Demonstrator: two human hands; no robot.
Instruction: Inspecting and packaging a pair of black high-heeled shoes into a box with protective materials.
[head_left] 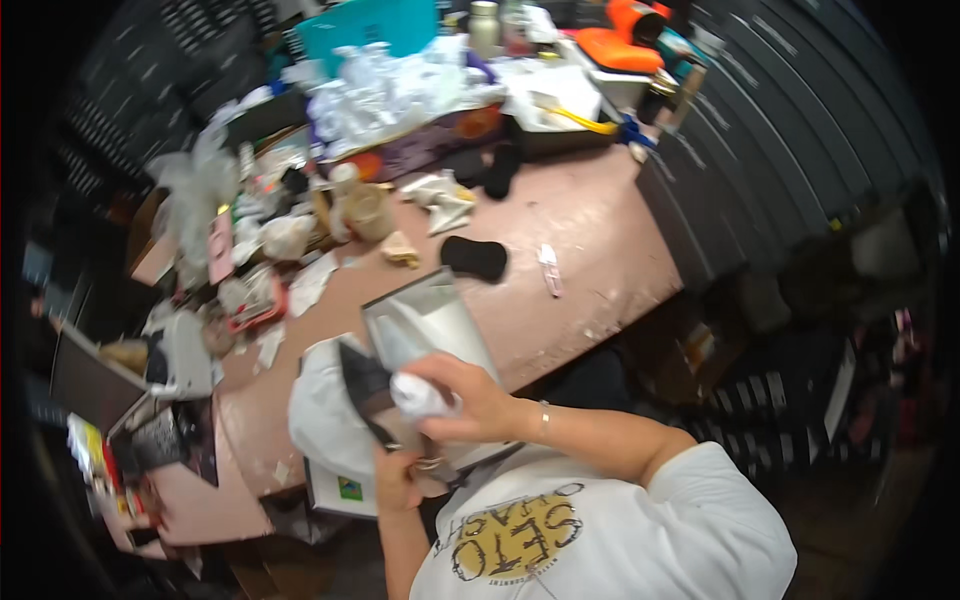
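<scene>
A dark, pointed shoe with a beige inside is gripped at its heel end by my left hand, fingers closed round it. My right hand is closed on a wad of crumpled white paper, which is at the shoe's opening. Motion blur hides whether the wad touches the shoe. Below both hands is an open shoebox with a pale inside and a dark rim. White tissue paper bulges up on its left side.
Beyond the box on the pink-brown table lie a black pad and a small pink cutter. A patterned carton heaped with white paper wads stands behind. Clutter fills the left side. Stacked dark boxes rise at right.
</scene>
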